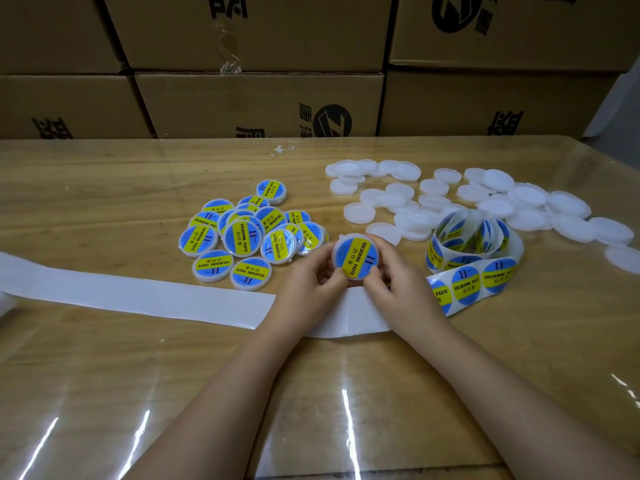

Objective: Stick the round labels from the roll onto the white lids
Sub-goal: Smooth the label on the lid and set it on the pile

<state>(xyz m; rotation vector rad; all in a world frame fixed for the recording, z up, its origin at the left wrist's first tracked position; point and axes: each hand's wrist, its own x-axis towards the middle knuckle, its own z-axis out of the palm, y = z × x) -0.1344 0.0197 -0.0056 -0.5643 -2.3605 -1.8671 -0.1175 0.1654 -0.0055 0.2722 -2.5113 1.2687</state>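
Note:
A white lid [356,258] bearing a blue and yellow round label is held up over the table's middle. My left hand [311,282] grips its left side and my right hand [398,278] grips its right side, thumbs against the lower rim. Right of my hands lies the loose label roll [474,244], its strip of labels running toward my right wrist. The empty white backing strip [138,296] stretches left under both hands. Several bare white lids [433,199] are scattered at the back right. Several labelled lids [249,233] are heaped at the left of centre.
Stacked cardboard boxes [259,98] form a wall along the table's far edge. The wooden table [104,375] is covered with a glossy clear sheet. A scrap of clear tape [282,150] lies near the far edge.

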